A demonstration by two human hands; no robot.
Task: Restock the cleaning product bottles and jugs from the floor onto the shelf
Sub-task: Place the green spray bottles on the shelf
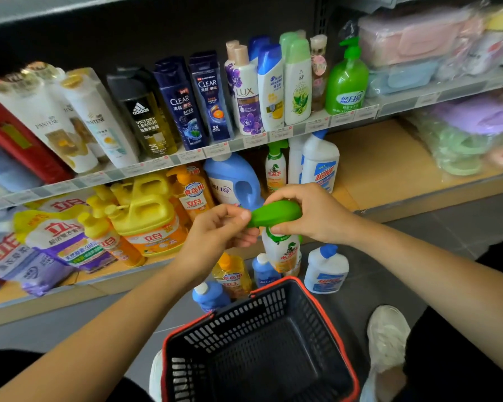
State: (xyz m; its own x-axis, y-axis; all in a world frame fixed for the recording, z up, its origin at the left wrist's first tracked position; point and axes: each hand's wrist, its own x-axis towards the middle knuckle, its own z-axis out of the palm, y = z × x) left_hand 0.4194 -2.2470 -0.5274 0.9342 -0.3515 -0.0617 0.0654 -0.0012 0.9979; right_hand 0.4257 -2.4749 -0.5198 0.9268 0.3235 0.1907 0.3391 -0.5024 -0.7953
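You're mid-restock: at frame centre your right hand [311, 216] grips the spray bottle [280, 250] by its green head while your left hand [218, 230] pinches the nozzle. Next, I judge, stand it beside the matching bottle [276, 166] on the lower shelf [375, 163].

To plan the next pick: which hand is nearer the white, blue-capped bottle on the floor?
Right. The right hand is above and slightly left of the white bottle; the left hand is farther left, at the green spray head.
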